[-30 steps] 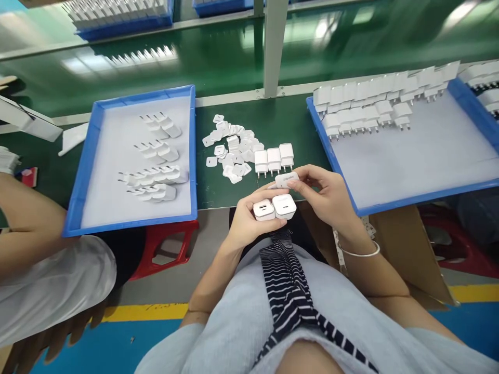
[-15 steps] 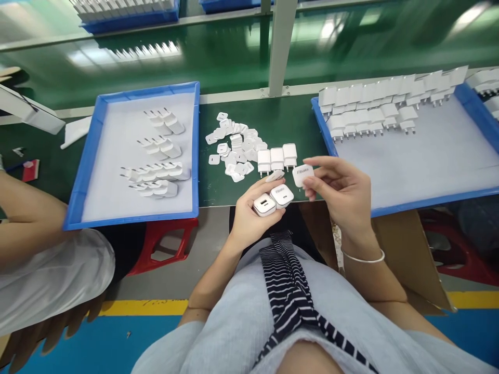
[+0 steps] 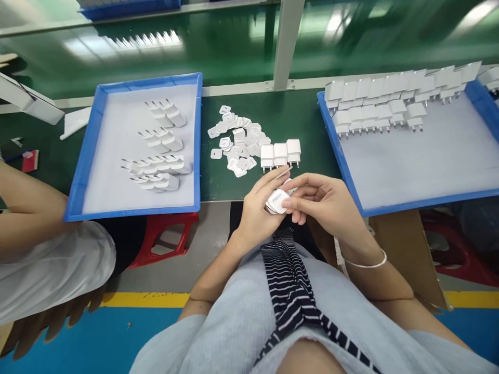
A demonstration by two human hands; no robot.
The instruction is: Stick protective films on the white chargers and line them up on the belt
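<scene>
Workbench surroundings: trays, loose parts and a neighbour

A left blue tray (image 3: 84, 156) holds rows of white chargers lying flat (image 3: 161, 148); a right blue tray (image 3: 343, 161) carries upright white chargers (image 3: 385, 101). Between them lie small white labels (image 3: 236, 140) beside three standing chargers (image 3: 280, 154). A co-worker's sleeve (image 3: 50, 272) shows beside a red stool (image 3: 163, 236).

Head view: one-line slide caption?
Both hands hold white chargers between two blue trays at a green bench.

A green bench (image 3: 296, 111) carries two blue trays (image 3: 136, 213) (image 3: 409, 205), loose white labels (image 3: 237, 137) and three upright chargers (image 3: 280, 154).
</scene>
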